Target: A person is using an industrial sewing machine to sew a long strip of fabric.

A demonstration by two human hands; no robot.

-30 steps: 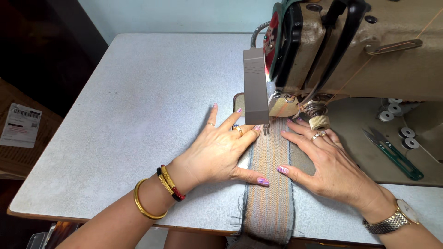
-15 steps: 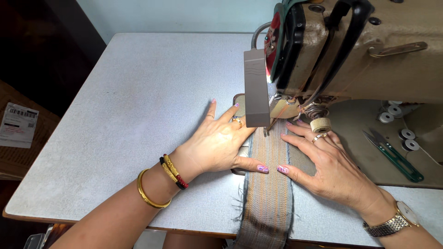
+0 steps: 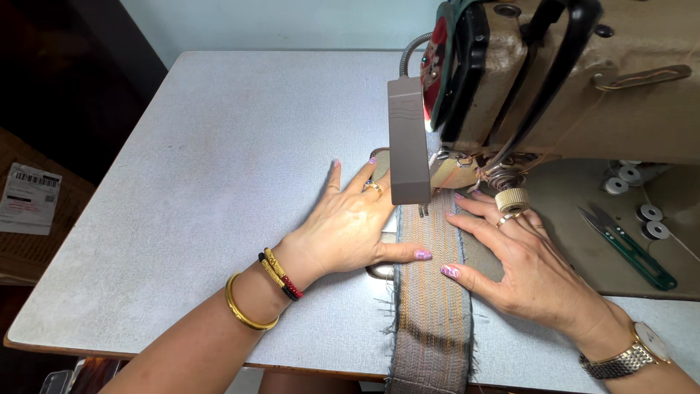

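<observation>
Our left hand [image 3: 350, 226] lies flat, fingers spread, thumb on the striped fabric strip [image 3: 432, 292]. Our right hand [image 3: 525, 266], likewise flat, presses its right edge. Strip runs beneath the sewing machine [image 3: 561, 80]; green snips [image 3: 627, 244] lie right, on the table [image 3: 204, 182].

Woven cloth strip [image 3: 430, 292], ribbed, matt, frayed at edges. Speckled matt laminate table [image 3: 219, 160]. Glossy painted metal sewing machine [image 3: 583, 80]; matt grey plastic lamp housing [image 3: 407, 138]. Polished gold metal bangle [image 3: 244, 315].
</observation>
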